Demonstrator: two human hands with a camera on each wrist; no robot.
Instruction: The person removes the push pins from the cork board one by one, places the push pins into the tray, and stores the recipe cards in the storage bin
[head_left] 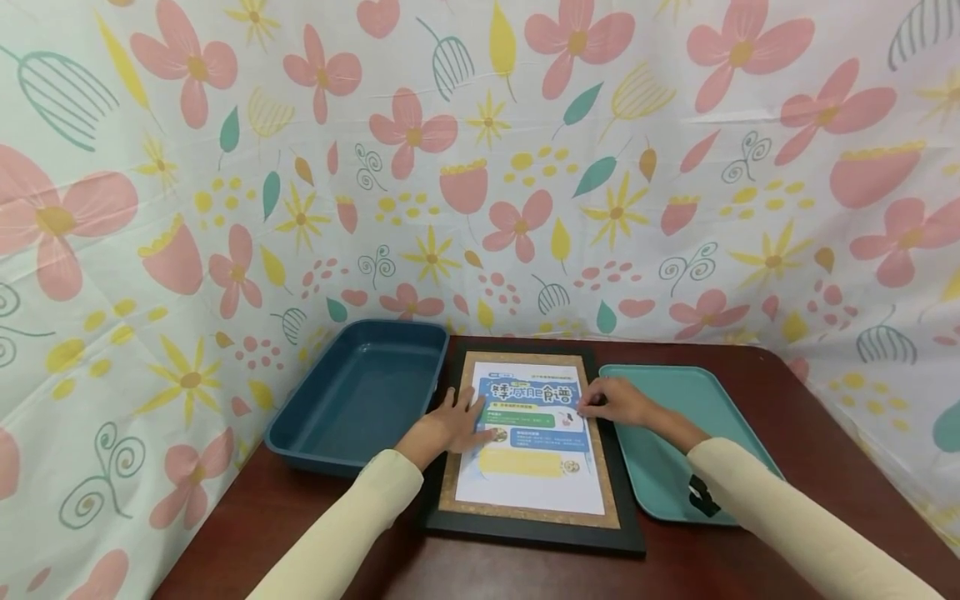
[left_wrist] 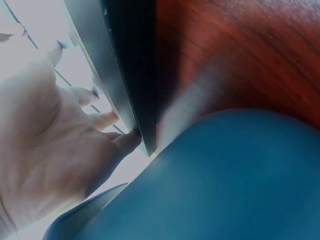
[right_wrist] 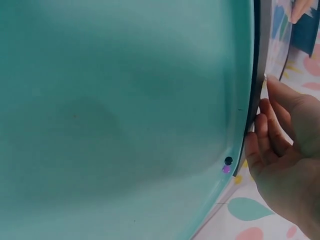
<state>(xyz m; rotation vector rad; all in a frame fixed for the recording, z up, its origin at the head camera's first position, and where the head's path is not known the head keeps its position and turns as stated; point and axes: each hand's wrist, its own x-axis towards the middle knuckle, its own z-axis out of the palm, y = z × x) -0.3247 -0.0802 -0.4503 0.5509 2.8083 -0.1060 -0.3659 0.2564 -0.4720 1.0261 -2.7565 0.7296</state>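
Observation:
A printed sheet (head_left: 525,492), with blue, green and yellow blocks and Chinese lettering, lies on a cork board (head_left: 468,500) with a black frame (head_left: 540,537). My left hand (head_left: 448,423) rests on its left side, fingers spread. In the left wrist view, the left hand (left_wrist: 55,135) reaches over the frame's edge (left_wrist: 137,65). At the sheet's right edge my right hand (head_left: 618,402) has thumb and forefinger pinched together. By the right thumb (right_wrist: 282,92) a tiny pale spot shows in the right wrist view; I cannot tell what it is.
A deep blue tray (head_left: 300,450) stands left of the board, a shallow teal tray (head_left: 660,492) right of it. Two small round things (right_wrist: 227,164), black and purple, lie near the teal tray's edge. Flowered cloth (head_left: 480,208) hangs behind the dark red table (head_left: 300,533).

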